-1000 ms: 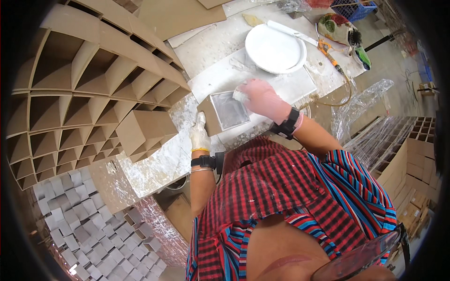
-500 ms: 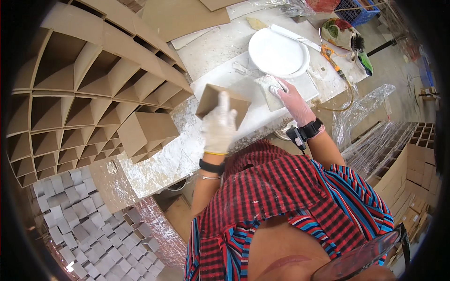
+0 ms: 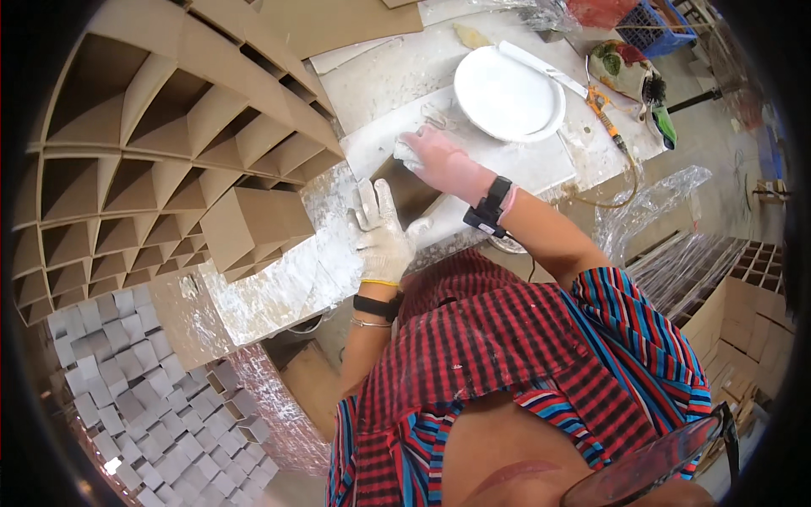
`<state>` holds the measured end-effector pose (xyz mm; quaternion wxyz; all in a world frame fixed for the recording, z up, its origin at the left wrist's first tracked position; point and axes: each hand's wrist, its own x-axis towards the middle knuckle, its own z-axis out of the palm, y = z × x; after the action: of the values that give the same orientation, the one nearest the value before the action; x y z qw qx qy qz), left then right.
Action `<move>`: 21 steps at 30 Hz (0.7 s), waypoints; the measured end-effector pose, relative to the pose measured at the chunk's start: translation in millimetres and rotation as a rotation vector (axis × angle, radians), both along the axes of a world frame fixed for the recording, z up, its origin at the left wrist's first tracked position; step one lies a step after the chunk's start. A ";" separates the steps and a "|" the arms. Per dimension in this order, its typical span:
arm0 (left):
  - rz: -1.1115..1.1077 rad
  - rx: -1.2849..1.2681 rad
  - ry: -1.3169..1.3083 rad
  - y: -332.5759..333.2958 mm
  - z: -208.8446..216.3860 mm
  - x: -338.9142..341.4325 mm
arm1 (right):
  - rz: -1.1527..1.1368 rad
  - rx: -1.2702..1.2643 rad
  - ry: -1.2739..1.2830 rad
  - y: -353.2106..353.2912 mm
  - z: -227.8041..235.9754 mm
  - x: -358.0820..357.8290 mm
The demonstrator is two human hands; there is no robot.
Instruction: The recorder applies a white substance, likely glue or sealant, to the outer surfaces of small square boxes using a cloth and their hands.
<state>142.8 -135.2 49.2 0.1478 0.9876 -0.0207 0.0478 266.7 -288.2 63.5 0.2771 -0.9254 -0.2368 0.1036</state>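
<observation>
A small brown cardboard box [image 3: 413,199] lies on the white-smeared work surface in front of me. My left hand [image 3: 382,237], in a white knitted glove, is beside it with fingers spread along its left side and thumb by its near end. In a pink, powdery glove, my right hand [image 3: 443,162] reaches over the box's far end. Its fingers are closed on a white cloth [image 3: 407,154], pressed to the box. Part of the box is hidden under the right hand. Beyond them sits a round white tub [image 3: 507,97] with a white-bladed scraper [image 3: 541,68] across its rim.
Stacked open cardboard boxes [image 3: 110,101] rise on the left, with one single box [image 3: 253,224] by the table edge. An orange air gun [image 3: 601,106] with a hose lies at the right. Many grey-white boxes [image 3: 152,397] fill the lower left, and plastic wrap [image 3: 655,203] hangs at right.
My right hand has moved left from beside the tub onto the box with the cloth. My left hand has lowered the box to the surface, and its fingers have spread.
</observation>
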 end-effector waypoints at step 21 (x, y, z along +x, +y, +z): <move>0.227 -0.530 0.508 17.6 -18.9 -4.7 | 0.487 -0.391 -0.331 -11.7 -1.6 -51.9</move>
<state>138.1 -117.6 30.3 0.3920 0.8917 0.1391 -0.1787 214.8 -299.9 61.9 0.0197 -0.8815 -0.4682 0.0584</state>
